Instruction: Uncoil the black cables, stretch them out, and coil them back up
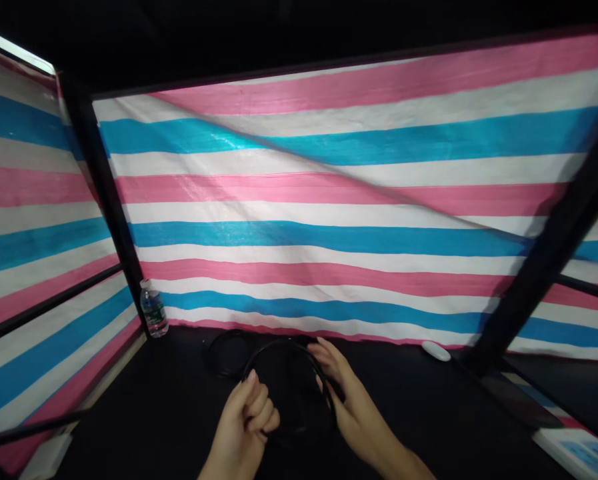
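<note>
A loop of black cable arches between my two hands above the dark tabletop. My left hand is closed, with thumb and forefinger pinching the left side of the loop. My right hand curls around the loop's right side, fingers bent and the thumb close to the cable. Just beyond my left hand lies another dark loop of cable on the black surface. Against the black, I cannot tell whether the two loops join or where the cable ends are.
A clear water bottle stands at the back left corner by a black post. At the back right lies a white oval object. A white box-like item is at the lower right. Striped sheeting hangs behind the black tabletop.
</note>
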Demonstrator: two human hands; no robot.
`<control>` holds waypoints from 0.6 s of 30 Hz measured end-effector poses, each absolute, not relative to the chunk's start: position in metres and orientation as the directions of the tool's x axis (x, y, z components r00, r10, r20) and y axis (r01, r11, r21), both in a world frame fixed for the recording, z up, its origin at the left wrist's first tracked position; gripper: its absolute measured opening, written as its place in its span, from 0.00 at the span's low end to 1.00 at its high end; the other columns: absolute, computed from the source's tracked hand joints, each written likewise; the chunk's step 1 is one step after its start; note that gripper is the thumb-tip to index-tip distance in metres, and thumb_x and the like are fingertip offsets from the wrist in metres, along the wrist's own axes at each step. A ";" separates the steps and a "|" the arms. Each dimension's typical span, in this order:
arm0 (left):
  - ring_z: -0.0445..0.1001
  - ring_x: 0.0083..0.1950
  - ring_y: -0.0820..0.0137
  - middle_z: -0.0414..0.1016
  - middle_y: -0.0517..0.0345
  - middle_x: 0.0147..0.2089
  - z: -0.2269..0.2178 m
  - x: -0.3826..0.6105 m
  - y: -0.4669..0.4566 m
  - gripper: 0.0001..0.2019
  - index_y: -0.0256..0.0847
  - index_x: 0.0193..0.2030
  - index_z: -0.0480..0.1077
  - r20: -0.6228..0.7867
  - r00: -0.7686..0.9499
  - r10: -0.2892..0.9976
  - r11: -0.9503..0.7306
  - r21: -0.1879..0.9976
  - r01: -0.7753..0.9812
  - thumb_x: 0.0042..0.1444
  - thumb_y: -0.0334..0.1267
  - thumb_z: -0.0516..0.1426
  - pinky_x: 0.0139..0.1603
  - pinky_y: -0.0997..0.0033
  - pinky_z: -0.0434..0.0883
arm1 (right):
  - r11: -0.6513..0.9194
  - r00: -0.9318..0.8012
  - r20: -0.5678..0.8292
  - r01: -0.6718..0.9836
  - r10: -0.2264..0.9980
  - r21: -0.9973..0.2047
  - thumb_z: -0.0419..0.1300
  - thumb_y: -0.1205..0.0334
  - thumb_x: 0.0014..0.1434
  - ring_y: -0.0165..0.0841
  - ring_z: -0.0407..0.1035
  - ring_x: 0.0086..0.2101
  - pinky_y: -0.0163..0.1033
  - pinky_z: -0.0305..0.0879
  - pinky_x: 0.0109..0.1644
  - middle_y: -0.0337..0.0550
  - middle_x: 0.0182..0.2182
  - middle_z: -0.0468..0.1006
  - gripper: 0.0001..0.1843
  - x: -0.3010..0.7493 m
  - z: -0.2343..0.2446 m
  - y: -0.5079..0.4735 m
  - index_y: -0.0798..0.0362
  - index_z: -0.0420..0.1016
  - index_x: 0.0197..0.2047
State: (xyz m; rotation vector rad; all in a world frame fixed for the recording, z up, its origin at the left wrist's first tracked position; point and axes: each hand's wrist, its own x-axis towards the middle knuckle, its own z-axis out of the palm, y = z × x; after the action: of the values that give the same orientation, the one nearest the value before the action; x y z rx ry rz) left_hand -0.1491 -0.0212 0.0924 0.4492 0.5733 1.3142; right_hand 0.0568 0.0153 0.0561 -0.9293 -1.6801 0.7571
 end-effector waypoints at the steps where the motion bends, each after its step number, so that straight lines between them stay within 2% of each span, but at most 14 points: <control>1: 0.37 0.21 0.81 0.41 0.75 0.19 0.091 -0.150 -0.020 0.33 0.43 0.20 0.50 -0.149 0.129 0.980 0.193 0.588 -0.785 0.43 0.48 0.74 0.21 0.76 0.54 | 0.346 -0.146 0.339 0.022 0.929 -0.938 0.52 0.51 0.70 0.42 0.75 0.49 0.53 0.70 0.57 0.54 0.52 0.78 0.26 0.051 0.056 0.010 0.49 0.63 0.68; 2: 0.36 0.21 0.81 0.40 0.75 0.20 0.090 -0.151 -0.019 0.34 0.44 0.21 0.49 -0.160 0.101 0.982 0.176 0.581 -0.795 0.42 0.48 0.74 0.21 0.76 0.51 | 0.180 -0.147 0.204 -0.162 0.968 -0.970 0.51 0.46 0.70 0.41 0.77 0.43 0.51 0.71 0.53 0.51 0.43 0.81 0.26 0.045 0.058 0.005 0.51 0.67 0.64; 3: 0.36 0.21 0.81 0.40 0.75 0.20 0.090 -0.151 -0.018 0.34 0.43 0.21 0.49 -0.167 0.066 0.984 0.153 0.590 -0.793 0.41 0.48 0.75 0.21 0.76 0.50 | 0.028 -0.173 0.086 -0.311 0.981 -0.950 0.50 0.41 0.69 0.40 0.77 0.38 0.49 0.72 0.49 0.48 0.35 0.81 0.27 0.040 0.061 -0.001 0.53 0.72 0.58; 4: 0.37 0.22 0.81 0.41 0.75 0.20 0.089 -0.150 -0.018 0.33 0.43 0.21 0.50 -0.171 0.028 0.985 0.128 0.610 -0.782 0.42 0.48 0.74 0.21 0.76 0.49 | -0.091 -0.211 -0.002 -0.414 0.977 -0.906 0.50 0.37 0.67 0.39 0.75 0.34 0.47 0.71 0.45 0.46 0.31 0.79 0.30 0.035 0.065 -0.005 0.55 0.75 0.52; 6: 0.39 0.22 0.81 0.44 0.74 0.21 0.090 -0.148 -0.018 0.32 0.42 0.21 0.52 -0.168 -0.038 0.985 0.084 0.662 -0.745 0.42 0.49 0.74 0.22 0.76 0.50 | -0.199 -0.246 -0.077 -0.521 0.966 -0.830 0.53 0.30 0.62 0.38 0.73 0.32 0.44 0.69 0.41 0.45 0.28 0.77 0.35 0.028 0.075 -0.013 0.56 0.78 0.43; 9: 0.45 0.22 0.81 0.49 0.72 0.22 0.091 -0.142 -0.019 0.29 0.42 0.22 0.56 -0.162 -0.077 0.984 0.060 0.701 -0.710 0.42 0.49 0.74 0.24 0.76 0.54 | -0.162 -0.136 -0.103 -0.565 0.985 -0.809 0.66 0.32 0.53 0.32 0.67 0.30 0.39 0.66 0.39 0.39 0.26 0.72 0.31 0.018 0.087 -0.019 0.55 0.78 0.37; 12: 0.49 0.22 0.79 0.52 0.71 0.21 0.087 -0.134 -0.022 0.26 0.42 0.22 0.59 -0.163 -0.038 0.986 0.091 0.709 -0.699 0.43 0.49 0.73 0.28 0.73 0.61 | -0.070 0.055 -0.133 -0.623 0.990 -0.779 0.77 0.41 0.42 0.26 0.55 0.24 0.33 0.58 0.28 0.31 0.22 0.61 0.28 0.007 0.091 -0.021 0.53 0.70 0.29; 15: 0.50 0.20 0.78 0.52 0.71 0.18 0.078 -0.126 -0.024 0.27 0.43 0.19 0.59 -0.153 -0.021 0.988 0.099 0.729 -0.677 0.44 0.53 0.72 0.28 0.70 0.63 | 0.006 0.177 -0.151 -0.669 0.973 -0.743 0.80 0.43 0.37 0.23 0.44 0.22 0.31 0.45 0.23 0.26 0.20 0.52 0.33 -0.002 0.094 -0.019 0.51 0.61 0.24; 18: 0.57 0.21 0.76 0.55 0.69 0.17 0.068 -0.120 -0.026 0.26 0.43 0.19 0.61 -0.149 -0.139 0.979 0.023 0.759 -0.651 0.42 0.52 0.73 0.29 0.70 0.64 | 0.061 0.219 -0.130 -0.695 0.967 -0.716 0.79 0.43 0.40 0.22 0.40 0.21 0.31 0.42 0.22 0.25 0.19 0.49 0.34 -0.007 0.096 -0.016 0.51 0.57 0.23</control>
State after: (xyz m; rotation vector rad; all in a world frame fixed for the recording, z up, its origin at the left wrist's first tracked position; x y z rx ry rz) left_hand -0.1203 -0.0263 0.0680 0.5200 0.8366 1.5231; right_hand -0.0074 -0.0163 0.0956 -0.7647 -0.4404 1.3203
